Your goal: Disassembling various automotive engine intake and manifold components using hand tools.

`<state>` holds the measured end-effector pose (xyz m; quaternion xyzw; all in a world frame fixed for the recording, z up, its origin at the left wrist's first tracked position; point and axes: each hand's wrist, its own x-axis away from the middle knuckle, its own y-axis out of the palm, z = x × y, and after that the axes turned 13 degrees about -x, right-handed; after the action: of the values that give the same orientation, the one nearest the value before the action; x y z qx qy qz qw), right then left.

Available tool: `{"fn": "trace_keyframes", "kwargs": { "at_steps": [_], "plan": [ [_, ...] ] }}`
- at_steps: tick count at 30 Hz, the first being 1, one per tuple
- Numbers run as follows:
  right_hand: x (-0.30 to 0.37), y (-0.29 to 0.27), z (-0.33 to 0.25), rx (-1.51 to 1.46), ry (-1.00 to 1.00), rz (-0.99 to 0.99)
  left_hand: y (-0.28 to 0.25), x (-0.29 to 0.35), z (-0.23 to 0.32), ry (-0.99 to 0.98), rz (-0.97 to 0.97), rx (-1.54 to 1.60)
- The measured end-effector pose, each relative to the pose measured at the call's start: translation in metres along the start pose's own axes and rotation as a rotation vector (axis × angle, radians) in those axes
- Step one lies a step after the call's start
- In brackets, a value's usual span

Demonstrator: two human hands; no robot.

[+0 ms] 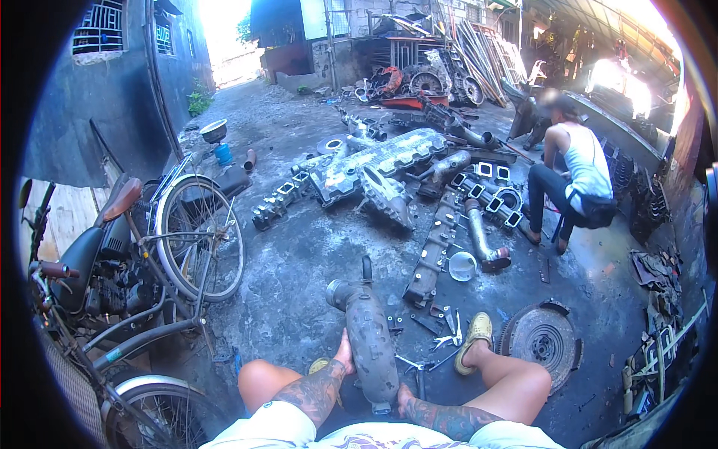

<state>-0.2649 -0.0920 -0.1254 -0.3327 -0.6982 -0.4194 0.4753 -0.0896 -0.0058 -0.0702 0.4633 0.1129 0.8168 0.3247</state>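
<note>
A thick, grimy grey metal engine pipe (pixel 372 344) stands or leans between my knees. Its round mouth points to the upper left, and a thin bent tube sticks up from its top. My left hand (pixel 345 355) holds its left side, fingers partly hidden against the metal. Low on the right side, my right hand (pixel 404 396) grips the same pipe, most of its fingers hidden. Close by on the ground lie pliers (pixel 446 339), a T-shaped wrench (pixel 419 368) and several small bolts.
A toothed flywheel (pixel 544 344) lies at my right. Ahead are a long metal cover (pixel 434 251), a pipe (pixel 482 232) and a large engine casting (pixel 381 165). A bicycle (pixel 200 247) and a motorcycle (pixel 97 254) stand left. Another person (pixel 576 165) squats at the right.
</note>
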Motion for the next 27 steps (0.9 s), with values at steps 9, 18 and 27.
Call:
{"fn": "trace_keyframes", "kwargs": {
  "at_steps": [9,18,27],
  "plan": [
    [0.006,-0.01,0.009,-0.099,-0.007,-0.056,0.023,0.003,-0.026,0.009,-0.089,-0.097],
    [0.081,0.046,-0.078,-0.351,-0.38,-0.572,0.137,0.053,0.135,0.247,-0.193,-0.513],
    [0.287,0.244,-0.444,-0.746,-1.227,-0.991,0.228,0.17,0.431,1.035,0.679,-1.543]
  ]
}}
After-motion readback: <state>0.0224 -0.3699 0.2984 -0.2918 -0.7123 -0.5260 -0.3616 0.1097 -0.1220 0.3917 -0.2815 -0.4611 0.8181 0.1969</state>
